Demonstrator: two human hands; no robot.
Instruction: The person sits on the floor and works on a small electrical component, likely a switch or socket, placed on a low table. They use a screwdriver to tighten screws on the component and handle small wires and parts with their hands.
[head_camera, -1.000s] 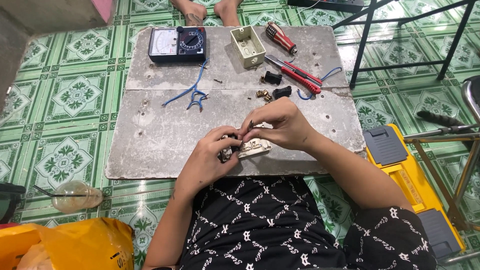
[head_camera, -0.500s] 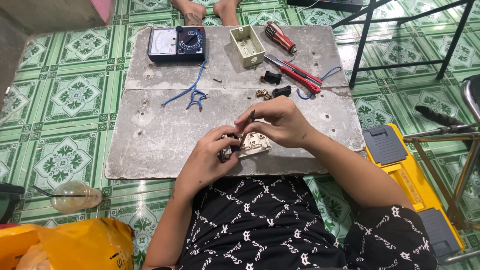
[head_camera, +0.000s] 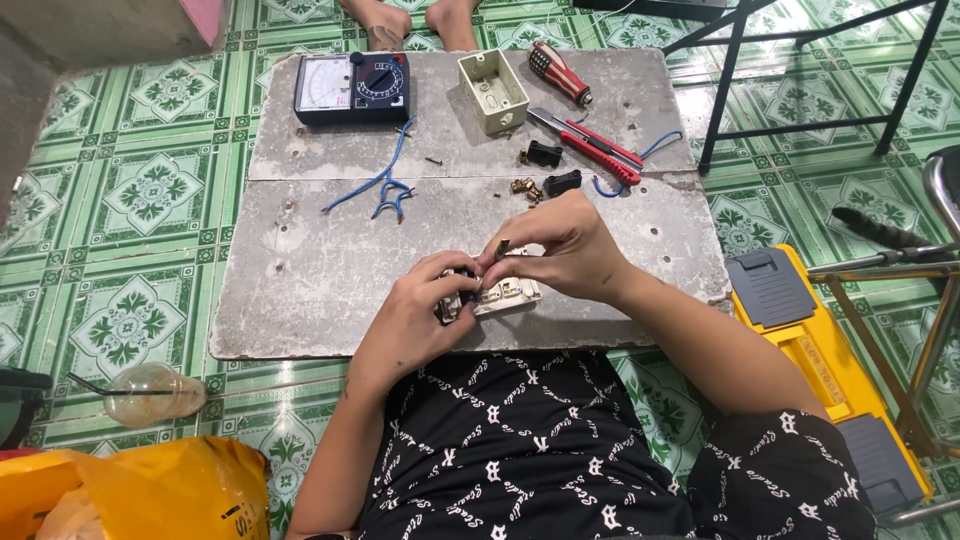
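Here the left hand grips a pale switch plate on the grey slab, while the right hand pinches a small dark piece above it.

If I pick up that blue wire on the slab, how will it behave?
The blue wire looks thin and already kinked, so it would likely hold its bends rather than flop. It seems very light. Its forked end may snag on the rough slab if pushed.
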